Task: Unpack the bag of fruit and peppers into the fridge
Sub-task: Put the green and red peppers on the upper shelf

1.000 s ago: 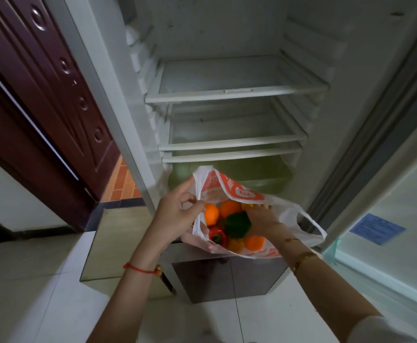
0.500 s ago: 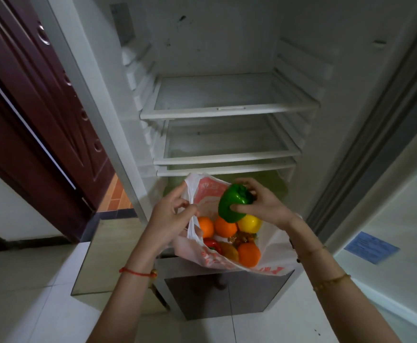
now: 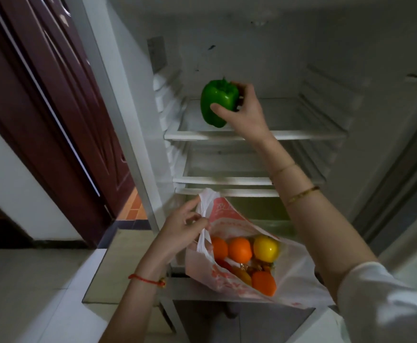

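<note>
The right hand (image 3: 245,112) grips the green pepper (image 3: 218,105) above the top shelf (image 3: 301,134); released early, it may roll off. The left hand (image 3: 185,233) pinches the bag (image 3: 227,214).

a dark red wooden door (image 3: 61,100) stands left, above pale floor tiles (image 3: 29,293) and orange tiles (image 3: 134,209).

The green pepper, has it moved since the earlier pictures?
Yes. The green pepper, gripped by the right hand, has gone up out of the bag to the fridge's top shelf.
</note>
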Demonstrator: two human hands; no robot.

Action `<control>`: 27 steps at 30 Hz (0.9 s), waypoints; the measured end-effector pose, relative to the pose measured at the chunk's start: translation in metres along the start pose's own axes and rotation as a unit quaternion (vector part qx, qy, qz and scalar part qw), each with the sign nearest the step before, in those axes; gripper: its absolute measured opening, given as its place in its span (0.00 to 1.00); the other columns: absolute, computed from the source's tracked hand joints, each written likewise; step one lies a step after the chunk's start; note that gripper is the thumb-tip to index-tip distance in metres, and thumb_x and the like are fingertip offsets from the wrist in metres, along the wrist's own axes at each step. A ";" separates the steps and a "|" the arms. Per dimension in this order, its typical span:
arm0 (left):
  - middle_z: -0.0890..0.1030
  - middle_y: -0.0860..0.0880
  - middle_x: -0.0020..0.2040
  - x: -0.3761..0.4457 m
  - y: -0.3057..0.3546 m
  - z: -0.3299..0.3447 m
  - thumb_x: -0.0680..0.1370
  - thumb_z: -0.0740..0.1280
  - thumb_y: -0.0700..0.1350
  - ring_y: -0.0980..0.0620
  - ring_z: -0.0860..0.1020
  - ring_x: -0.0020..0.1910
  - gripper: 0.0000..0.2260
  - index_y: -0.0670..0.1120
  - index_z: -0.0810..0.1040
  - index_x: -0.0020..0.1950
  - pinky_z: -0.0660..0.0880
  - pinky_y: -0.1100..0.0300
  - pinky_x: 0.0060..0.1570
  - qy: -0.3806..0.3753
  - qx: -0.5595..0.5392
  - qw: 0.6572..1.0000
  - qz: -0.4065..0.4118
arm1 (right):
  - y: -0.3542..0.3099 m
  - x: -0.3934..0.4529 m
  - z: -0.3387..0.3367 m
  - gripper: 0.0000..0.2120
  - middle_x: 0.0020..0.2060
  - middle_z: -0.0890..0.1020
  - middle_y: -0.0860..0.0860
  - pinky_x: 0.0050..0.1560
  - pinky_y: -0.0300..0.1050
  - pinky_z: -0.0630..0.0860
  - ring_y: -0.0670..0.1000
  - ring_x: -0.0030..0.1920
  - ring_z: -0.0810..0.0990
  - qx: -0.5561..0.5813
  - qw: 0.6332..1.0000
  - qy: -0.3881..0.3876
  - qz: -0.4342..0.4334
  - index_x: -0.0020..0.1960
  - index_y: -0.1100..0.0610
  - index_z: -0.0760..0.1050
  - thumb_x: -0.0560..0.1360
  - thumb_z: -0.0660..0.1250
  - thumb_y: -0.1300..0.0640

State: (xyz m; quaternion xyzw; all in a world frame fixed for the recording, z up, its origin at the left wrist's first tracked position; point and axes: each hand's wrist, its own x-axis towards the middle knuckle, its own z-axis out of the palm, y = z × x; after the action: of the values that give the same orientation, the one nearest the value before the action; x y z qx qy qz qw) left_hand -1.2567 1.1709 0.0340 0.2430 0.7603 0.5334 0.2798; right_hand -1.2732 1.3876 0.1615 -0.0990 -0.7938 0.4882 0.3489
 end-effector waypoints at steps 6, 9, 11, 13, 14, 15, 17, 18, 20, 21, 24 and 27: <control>0.84 0.49 0.43 0.000 0.003 -0.003 0.78 0.67 0.39 0.50 0.84 0.40 0.26 0.56 0.69 0.74 0.82 0.44 0.51 -0.002 -0.002 1.000 0.019 | 0.012 0.040 0.043 0.33 0.61 0.74 0.53 0.56 0.38 0.73 0.48 0.58 0.73 -0.010 0.999 -0.025 0.023 0.70 0.62 0.64 0.71 0.76 0.56; 0.84 0.49 0.44 0.001 0.004 -0.005 0.78 0.67 0.39 0.52 0.84 0.39 0.26 0.57 0.69 0.74 0.82 0.47 0.50 -0.004 -0.005 1.000 0.022 | 0.022 0.044 0.058 0.35 0.65 0.73 0.56 0.58 0.39 0.72 0.52 0.62 0.74 -0.026 0.999 -0.038 0.027 0.72 0.62 0.63 0.71 0.76 0.56; 0.84 0.49 0.44 0.002 0.004 -0.007 0.78 0.67 0.39 0.52 0.84 0.39 0.27 0.57 0.68 0.75 0.82 0.46 0.51 -0.006 -0.006 1.000 0.021 | 0.027 0.045 0.061 0.37 0.67 0.72 0.57 0.61 0.40 0.73 0.54 0.65 0.73 -0.026 0.998 -0.038 0.029 0.73 0.62 0.61 0.71 0.76 0.57; 0.84 0.48 0.44 0.001 0.002 -0.008 0.78 0.67 0.40 0.52 0.84 0.40 0.28 0.57 0.66 0.76 0.80 0.43 0.54 -0.005 -0.002 1.000 0.016 | 0.029 0.044 0.061 0.41 0.68 0.71 0.57 0.65 0.44 0.73 0.55 0.67 0.72 -0.019 0.998 -0.040 0.035 0.75 0.62 0.58 0.71 0.77 0.56; 0.85 0.48 0.44 0.001 0.002 -0.009 0.78 0.67 0.41 0.52 0.84 0.41 0.29 0.57 0.65 0.76 0.80 0.41 0.56 -0.005 0.000 1.000 0.013 | 0.030 0.043 0.059 0.43 0.69 0.70 0.57 0.67 0.47 0.73 0.56 0.68 0.72 -0.010 0.998 -0.042 0.037 0.76 0.62 0.56 0.70 0.77 0.56; 0.85 0.48 0.44 0.001 0.000 -0.009 0.78 0.67 0.41 0.52 0.84 0.41 0.29 0.56 0.65 0.77 0.79 0.40 0.57 -0.005 0.002 1.000 0.011 | 0.030 0.041 0.057 0.45 0.70 0.70 0.57 0.67 0.49 0.73 0.55 0.68 0.72 -0.002 0.998 -0.043 0.038 0.77 0.61 0.55 0.69 0.78 0.55; 0.85 0.49 0.43 0.000 -0.001 -0.009 0.78 0.67 0.41 0.52 0.85 0.41 0.29 0.56 0.64 0.77 0.78 0.38 0.58 -0.003 0.000 1.000 0.010 | 0.027 0.034 0.050 0.44 0.70 0.70 0.56 0.66 0.45 0.73 0.53 0.67 0.72 -0.015 0.999 -0.027 0.023 0.76 0.60 0.57 0.69 0.78 0.53; 0.85 0.49 0.42 0.000 -0.003 -0.009 0.78 0.67 0.41 0.51 0.85 0.41 0.29 0.56 0.64 0.77 0.78 0.38 0.57 -0.003 -0.001 1.000 0.011 | 0.025 0.026 0.045 0.41 0.68 0.71 0.55 0.62 0.41 0.74 0.51 0.64 0.73 -0.027 1.000 -0.008 0.010 0.74 0.59 0.60 0.69 0.78 0.52; 0.85 0.49 0.42 -0.001 -0.005 -0.009 0.78 0.67 0.39 0.51 0.85 0.40 0.29 0.56 0.65 0.77 0.79 0.39 0.56 -0.003 0.000 1.000 0.014 | 0.023 0.003 0.035 0.30 0.57 0.77 0.52 0.50 0.35 0.75 0.47 0.53 0.77 -0.026 0.999 0.039 -0.021 0.65 0.58 0.69 0.69 0.78 0.52; 0.85 0.49 0.43 -0.002 -0.006 -0.009 0.78 0.67 0.39 0.50 0.85 0.40 0.29 0.57 0.65 0.77 0.80 0.40 0.54 -0.003 0.000 1.000 0.017 | 0.025 -0.011 0.030 0.23 0.49 0.79 0.51 0.45 0.34 0.74 0.45 0.46 0.77 -0.010 0.998 0.049 -0.032 0.59 0.58 0.72 0.70 0.77 0.54; 0.84 0.44 0.50 -0.005 -0.010 -0.009 0.77 0.68 0.39 0.46 0.86 0.38 0.30 0.58 0.66 0.76 0.83 0.48 0.44 -0.008 -0.006 1.000 0.006 | 0.040 -0.063 0.013 0.08 0.36 0.79 0.51 0.38 0.40 0.75 0.46 0.36 0.77 0.044 0.998 -0.038 -0.006 0.46 0.60 0.77 0.74 0.74 0.57; 0.83 0.44 0.54 -0.009 -0.015 -0.009 0.74 0.70 0.44 0.44 0.86 0.44 0.32 0.58 0.65 0.77 0.82 0.43 0.50 0.003 0.000 1.000 0.007 | 0.062 -0.119 -0.008 0.06 0.39 0.83 0.53 0.39 0.40 0.77 0.49 0.38 0.81 0.029 0.966 -0.244 0.082 0.48 0.62 0.80 0.78 0.68 0.58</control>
State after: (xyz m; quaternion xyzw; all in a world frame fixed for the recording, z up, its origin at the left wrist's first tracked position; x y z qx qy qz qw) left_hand -1.2568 1.1540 0.0235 0.2467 0.7595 0.5357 0.2744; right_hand -1.1917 1.3656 0.0575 -0.0316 -0.8297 0.5472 0.1055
